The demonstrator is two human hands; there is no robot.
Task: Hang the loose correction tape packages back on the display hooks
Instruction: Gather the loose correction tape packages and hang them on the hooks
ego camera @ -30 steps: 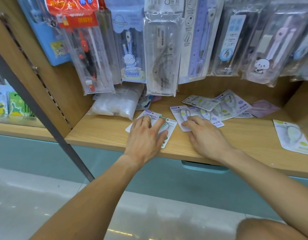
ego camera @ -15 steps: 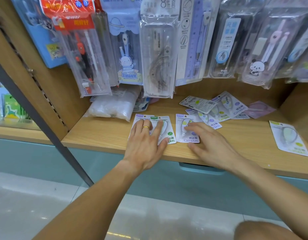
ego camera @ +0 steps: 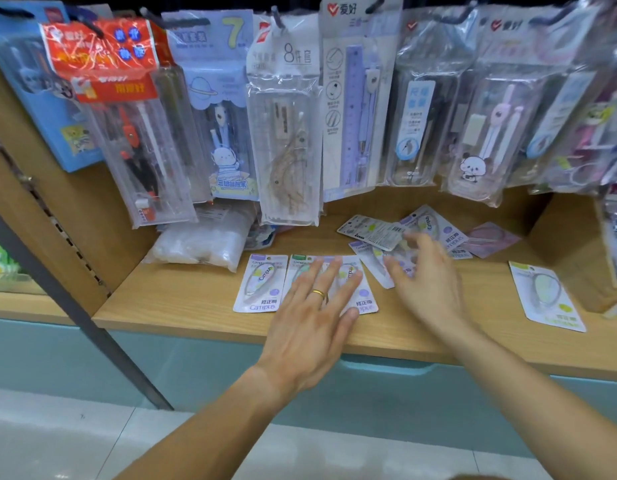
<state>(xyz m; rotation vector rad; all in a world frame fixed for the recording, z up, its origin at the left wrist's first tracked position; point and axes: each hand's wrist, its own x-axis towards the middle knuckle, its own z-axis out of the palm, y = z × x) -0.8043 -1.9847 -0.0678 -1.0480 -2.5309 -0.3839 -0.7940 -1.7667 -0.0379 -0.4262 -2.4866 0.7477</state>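
Two hands spread over loose correction tape packages on a wooden shelf.

The left hand (ego camera: 312, 311), wearing a gold ring (ego camera: 318, 293), lies flat with straight fingers on a row of three packages (ego camera: 260, 284) side by side near the shelf (ego camera: 182, 306) front edge. The right hand (ego camera: 426, 282), blurred, has its fingers loosely spread and grips nothing, reaching over a messy pile of packages (ego camera: 376, 232) further back. One more package (ego camera: 546, 296) lies apart at the right. Compass sets (ego camera: 286, 133) hang from hooks above; a white bag (ego camera: 199, 245) sits at the left.
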